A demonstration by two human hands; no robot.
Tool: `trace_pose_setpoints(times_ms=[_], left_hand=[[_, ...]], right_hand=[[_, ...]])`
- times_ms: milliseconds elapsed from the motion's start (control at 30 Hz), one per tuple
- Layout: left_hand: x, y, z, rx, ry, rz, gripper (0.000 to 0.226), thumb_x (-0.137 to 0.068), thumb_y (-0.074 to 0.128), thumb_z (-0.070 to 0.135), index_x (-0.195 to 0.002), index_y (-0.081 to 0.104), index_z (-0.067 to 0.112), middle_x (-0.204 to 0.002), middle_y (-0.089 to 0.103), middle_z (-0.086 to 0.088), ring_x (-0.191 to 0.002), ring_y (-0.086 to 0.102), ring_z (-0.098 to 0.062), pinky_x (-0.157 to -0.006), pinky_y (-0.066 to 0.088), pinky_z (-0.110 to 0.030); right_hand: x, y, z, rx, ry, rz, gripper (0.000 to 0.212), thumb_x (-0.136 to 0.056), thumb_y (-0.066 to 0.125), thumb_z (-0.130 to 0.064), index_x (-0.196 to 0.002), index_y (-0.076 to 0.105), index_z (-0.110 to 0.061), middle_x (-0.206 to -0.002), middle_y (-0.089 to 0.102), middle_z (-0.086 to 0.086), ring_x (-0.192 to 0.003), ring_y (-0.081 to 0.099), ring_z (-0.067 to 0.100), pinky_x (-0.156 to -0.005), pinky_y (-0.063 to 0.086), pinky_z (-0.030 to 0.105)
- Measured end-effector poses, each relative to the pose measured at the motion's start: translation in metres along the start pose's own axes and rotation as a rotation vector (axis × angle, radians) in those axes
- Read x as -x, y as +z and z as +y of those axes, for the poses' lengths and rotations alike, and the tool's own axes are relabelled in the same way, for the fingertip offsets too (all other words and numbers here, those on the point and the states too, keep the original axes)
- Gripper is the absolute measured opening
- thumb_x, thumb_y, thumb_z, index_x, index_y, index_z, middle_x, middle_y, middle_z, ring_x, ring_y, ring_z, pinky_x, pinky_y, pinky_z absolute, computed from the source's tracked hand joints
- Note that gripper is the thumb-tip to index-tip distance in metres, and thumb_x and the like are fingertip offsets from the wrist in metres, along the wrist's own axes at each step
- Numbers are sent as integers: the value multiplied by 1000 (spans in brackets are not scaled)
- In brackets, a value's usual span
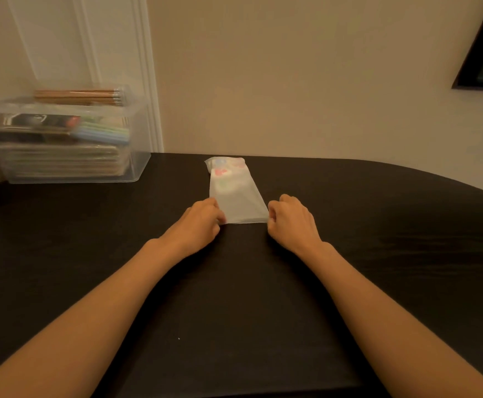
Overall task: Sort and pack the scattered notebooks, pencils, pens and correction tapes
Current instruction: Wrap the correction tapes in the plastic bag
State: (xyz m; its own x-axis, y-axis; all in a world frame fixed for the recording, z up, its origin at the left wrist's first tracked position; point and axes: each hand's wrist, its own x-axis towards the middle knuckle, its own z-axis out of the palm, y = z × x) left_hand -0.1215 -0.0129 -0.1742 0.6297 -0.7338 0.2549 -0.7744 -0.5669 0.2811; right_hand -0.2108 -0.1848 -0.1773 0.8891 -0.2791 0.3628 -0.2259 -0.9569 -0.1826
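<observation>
We see a dark table [349, 254] filling the lower frame. A clear plastic bin [138, 133] stands at upper left, against the wall. A stack of notebooks [62, 162] lies on its floor, blurred. A frosted plastic pouch [234, 202] lies flat at centre frame. The left hand [197, 222] has its fingers curled and pinches the pouch's near left corner. The right hand [292, 222], curled likewise, pinches the near right corner. Wooden pencils [79, 96] lie across the bin's top. Pastel pens [102, 133] sit above the notebooks. Small coloured items [228, 168] bunch at the pouch's far end; we cannot identify them.
</observation>
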Motion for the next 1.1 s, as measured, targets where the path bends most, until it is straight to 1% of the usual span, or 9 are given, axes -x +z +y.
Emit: trace_pose_setpoints(times_ms=[100,200,300,367,467,633,800,967,1100], left_hand=[[-1,-7,1,148,-124,103,21,-84,52,4,-83,73,4,-92,59,-2,-81,59,-17,-68,52,-28],[-12,-19,8,656,-480,219,20,-88,52,8,-103,64,8,-81,58,-1,-61,57,-14,-49,48,-21],[-21,-35,11,1405,-843,144,44,-92,51,10,-134,38,10,-110,54,-16,-70,60,-18,-39,48,-19],[-25,-38,10,1579,-895,104,54,-90,52,5,-140,32,11,-131,42,-20,-75,61,-21,-37,47,-19],[-30,-34,10,1677,-919,62,55,-89,54,0,-140,35,10,-132,42,-22,-73,62,-23,-37,48,-21],[-39,-22,8,1827,-948,-20,61,-87,51,-8,-141,30,9,-132,43,-28,-79,64,-37,-44,55,-36],[-40,-13,7,1666,-868,9,13,-84,52,-14,-93,52,-4,-101,56,-27,-75,63,-30,-56,56,-28],[-42,-12,2,1547,-837,64,21,-81,65,0,-100,55,-1,-89,62,-19,-76,66,-27,-54,57,-30],[-45,-10,1,1400,-852,148,21,-84,64,9,-102,57,2,-84,63,-15,-71,67,-24,-56,56,-30]], right_hand=[[-3,-1,1,-285,181,1,20,-84,49,-15,-67,55,-6,-72,52,5,-68,49,17,-60,44,36],[-15,-7,3,-847,619,40,22,-86,49,-14,-84,64,1,-82,68,15,-61,54,16,-61,51,35],[-22,-13,8,-1194,811,-79,22,-90,52,-11,-108,58,0,-87,68,12,-47,45,7,-38,36,15],[-26,-16,10,-1295,800,-152,22,-91,53,-9,-110,58,0,-87,67,13,-39,46,5,-34,34,12],[-32,-18,9,-1441,816,-258,26,-91,54,-4,-116,52,2,-94,65,14,-34,47,5,-32,34,11],[-43,-14,5,-1524,903,-412,16,-89,57,-2,-104,59,5,-79,61,12,-36,56,6,-33,42,11],[-46,-9,5,-1726,837,-314,23,-88,47,12,-110,53,11,-95,59,23,-59,69,20,-48,55,20],[-48,-7,4,-1723,815,-255,11,-85,57,-7,-92,58,2,-97,60,21,-76,67,26,-52,56,25],[-53,2,1,-1563,774,-165,21,-85,64,-21,-80,60,-1,-92,63,16,-79,68,21,-62,58,24]])
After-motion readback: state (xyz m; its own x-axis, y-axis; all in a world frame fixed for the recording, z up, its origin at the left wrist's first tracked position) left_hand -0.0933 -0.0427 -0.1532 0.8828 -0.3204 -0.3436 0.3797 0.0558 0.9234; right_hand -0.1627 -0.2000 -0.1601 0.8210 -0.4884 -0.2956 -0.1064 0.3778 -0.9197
